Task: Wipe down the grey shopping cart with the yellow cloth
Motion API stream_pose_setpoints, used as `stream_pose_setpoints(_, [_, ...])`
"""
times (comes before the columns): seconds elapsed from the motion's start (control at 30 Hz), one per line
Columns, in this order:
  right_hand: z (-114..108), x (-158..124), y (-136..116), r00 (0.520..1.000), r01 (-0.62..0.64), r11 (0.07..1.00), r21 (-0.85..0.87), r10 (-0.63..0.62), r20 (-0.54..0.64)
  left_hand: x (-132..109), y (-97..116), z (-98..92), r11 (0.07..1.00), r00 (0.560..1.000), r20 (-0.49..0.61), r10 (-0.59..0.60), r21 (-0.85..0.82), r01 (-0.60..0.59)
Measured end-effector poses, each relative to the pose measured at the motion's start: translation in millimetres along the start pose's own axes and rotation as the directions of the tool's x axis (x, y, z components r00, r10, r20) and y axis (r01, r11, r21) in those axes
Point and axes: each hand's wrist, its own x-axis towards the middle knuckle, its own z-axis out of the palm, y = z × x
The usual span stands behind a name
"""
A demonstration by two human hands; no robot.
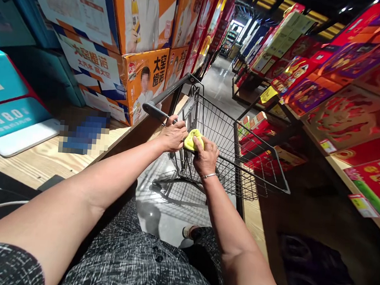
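Observation:
A black wire shopping cart [251, 158] stands in the shop aisle in front of me. My left hand [172, 134] is closed around the cart's grey handle bar [155, 110] near its right part. My right hand [205, 154] is closed on a yellow cloth [192, 139] and presses it against the handle next to my left hand. A thin bracelet sits on my right wrist. The cart's basket looks empty.
Stacked orange drink cartons [142, 81] and teal boxes [6, 97] rest on a wooden shelf [40, 157] to the left. Red gift boxes [350, 111] fill sloping shelves to the right. The grey aisle floor [219, 83] runs ahead between them.

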Motion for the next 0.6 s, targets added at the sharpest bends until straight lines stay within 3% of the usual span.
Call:
stream_pose_setpoints(0.17, [-19,0,28,0.976,-0.101,0.994,-0.04,0.107,0.187,-1,-11,4.1,0.999,0.999,0.002,0.047,-0.004,-0.047])
stream_pose_setpoints(0.3, [-46,-26,96,0.904,-0.247,0.965,-0.093,0.264,0.335,-5,-24,8.8,0.999,0.997,-0.064,0.044,0.001,-0.044])
stream_pose_setpoints(0.4, [-69,-54,158,0.797,-0.407,0.894,-0.19,0.448,0.405,-9,-33,8.9,0.998,0.996,-0.061,0.065,0.004,-0.065])
stream_pose_setpoints(0.5, [-82,-80,201,0.663,-0.546,0.782,-0.3,0.622,0.416,-12,-37,4.3,0.999,0.998,-0.054,0.039,0.001,-0.039])
stream_pose_setpoints(0.57, [-79,-90,206,0.632,-0.6,0.718,-0.352,0.696,0.341,-14,-35,-0.4,1.0,0.999,-0.045,-0.014,-0.006,0.013])
stream_pose_setpoints(0.6, [-74,-93,200,0.64,-0.622,0.695,-0.361,0.717,0.276,-14,-32,-2.6,0.999,0.999,-0.036,-0.04,-0.012,0.04])
